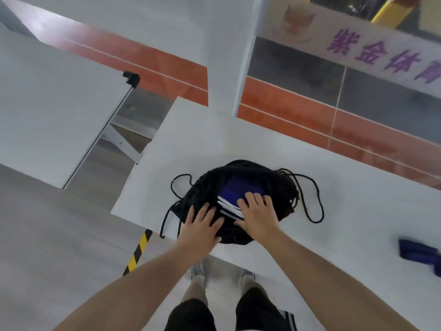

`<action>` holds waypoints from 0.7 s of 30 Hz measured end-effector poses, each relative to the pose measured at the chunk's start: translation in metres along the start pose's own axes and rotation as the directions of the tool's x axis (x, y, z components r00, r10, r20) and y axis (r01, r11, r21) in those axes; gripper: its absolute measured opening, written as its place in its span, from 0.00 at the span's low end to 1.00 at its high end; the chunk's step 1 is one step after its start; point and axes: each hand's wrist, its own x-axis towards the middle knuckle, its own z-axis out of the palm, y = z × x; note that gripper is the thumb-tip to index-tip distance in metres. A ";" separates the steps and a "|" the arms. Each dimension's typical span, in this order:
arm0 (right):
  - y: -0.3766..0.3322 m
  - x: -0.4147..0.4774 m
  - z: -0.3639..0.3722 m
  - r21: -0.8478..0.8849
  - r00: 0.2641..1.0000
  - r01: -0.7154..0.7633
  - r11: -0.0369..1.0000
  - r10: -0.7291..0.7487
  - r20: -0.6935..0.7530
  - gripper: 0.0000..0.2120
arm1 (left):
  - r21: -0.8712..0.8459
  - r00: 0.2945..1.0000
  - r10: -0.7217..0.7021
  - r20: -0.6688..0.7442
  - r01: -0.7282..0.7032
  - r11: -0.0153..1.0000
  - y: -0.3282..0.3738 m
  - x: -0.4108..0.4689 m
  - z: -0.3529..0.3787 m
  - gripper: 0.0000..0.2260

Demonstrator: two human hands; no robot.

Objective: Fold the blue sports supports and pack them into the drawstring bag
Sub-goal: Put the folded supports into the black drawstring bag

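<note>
A black drawstring bag lies open on the white table, near its front left corner. Folded blue sports supports with white edges sit inside its mouth. My right hand lies flat on the folded supports, fingers spread. My left hand rests flat on the bag's near left side, fingers apart. Another blue support lies loose on the table at the far right edge of view. The bag's black cords trail out on both sides.
A second white table stands to the left across a gap. Yellow-black tape marks the floor below the table corner. My legs and shoes show beneath the table's front edge. A wall with an orange band and a banner runs behind.
</note>
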 end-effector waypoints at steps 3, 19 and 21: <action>-0.010 0.001 0.000 -0.028 1.000 -0.014 1.000 0.014 0.021 0.31 | 0.024 0.999 0.025 -0.044 -0.024 0.999 -0.003 -0.001 0.002 0.26; -0.001 0.033 -0.008 -0.031 0.977 -0.200 0.979 0.201 0.071 0.27 | 0.036 0.994 0.087 0.066 -0.089 0.995 0.008 0.009 -0.010 0.19; 0.003 0.031 -0.007 -0.018 0.981 -0.186 0.982 0.186 0.061 0.27 | 0.012 0.996 0.089 -0.031 -0.089 0.996 0.011 0.012 -0.024 0.24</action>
